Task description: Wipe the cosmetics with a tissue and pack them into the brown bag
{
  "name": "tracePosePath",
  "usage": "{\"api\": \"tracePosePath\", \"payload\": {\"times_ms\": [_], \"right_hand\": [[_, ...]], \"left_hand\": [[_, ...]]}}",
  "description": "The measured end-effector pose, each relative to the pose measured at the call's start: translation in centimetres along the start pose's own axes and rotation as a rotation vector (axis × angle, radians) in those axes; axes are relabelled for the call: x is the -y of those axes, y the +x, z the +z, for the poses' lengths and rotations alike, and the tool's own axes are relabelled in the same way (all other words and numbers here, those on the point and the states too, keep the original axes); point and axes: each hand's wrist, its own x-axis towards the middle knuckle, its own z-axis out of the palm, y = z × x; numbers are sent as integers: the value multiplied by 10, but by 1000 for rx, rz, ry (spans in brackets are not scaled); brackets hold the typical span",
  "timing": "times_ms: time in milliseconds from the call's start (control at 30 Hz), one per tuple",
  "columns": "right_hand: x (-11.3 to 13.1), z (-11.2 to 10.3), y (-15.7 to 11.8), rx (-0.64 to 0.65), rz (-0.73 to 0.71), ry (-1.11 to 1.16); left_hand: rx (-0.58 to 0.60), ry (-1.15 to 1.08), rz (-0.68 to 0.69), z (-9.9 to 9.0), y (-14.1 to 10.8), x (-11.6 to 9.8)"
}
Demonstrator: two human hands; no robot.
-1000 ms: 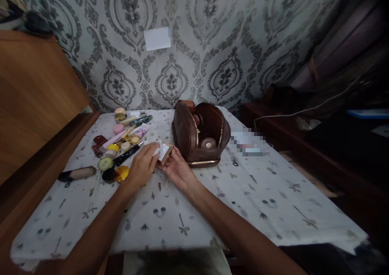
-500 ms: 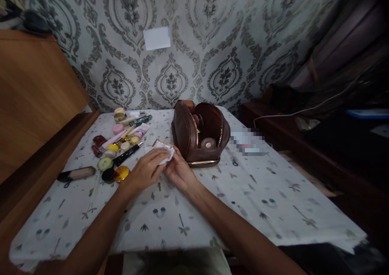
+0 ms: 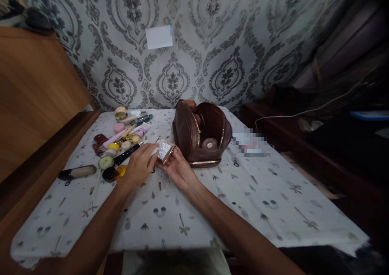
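A small square case (image 3: 165, 150) with a glittery silver top and gold rim is held in front of the brown bag. My right hand (image 3: 181, 173) grips it from the right and below. My left hand (image 3: 140, 163) is at its left edge, fingers bent together around a white cloth or tissue (image 3: 154, 150), mostly hidden by the fingers. The brown leather bag (image 3: 185, 135) stands unzipped just behind my right hand, with a few items dimly visible inside.
Cosmetics lie at the left of the patterned tablecloth (image 3: 194, 222): a black tube (image 3: 126, 155), a green round jar (image 3: 106, 162), a pink jar (image 3: 118, 128) and a long bottle (image 3: 79, 172). A wooden panel (image 3: 39, 84) borders the left side.
My left hand has slid left with the white cloth, uncovering the glittery top of the case. My right hand still holds the case. The view has shifted slightly.
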Motion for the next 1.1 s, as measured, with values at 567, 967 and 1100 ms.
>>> {"api": "tracePosePath", "payload": {"times_ms": [567, 967, 1100], "right_hand": [[-1, 2, 1, -62, -36, 15], [-5, 5, -5, -37, -67, -220], [-7, 7, -8, -9, -45, -207]], "left_hand": [[94, -195, -36, -4, -3, -23], [89, -1033, -545, 8, 4, -17], [-152, -1092, -653, 10, 5, -11]]}}
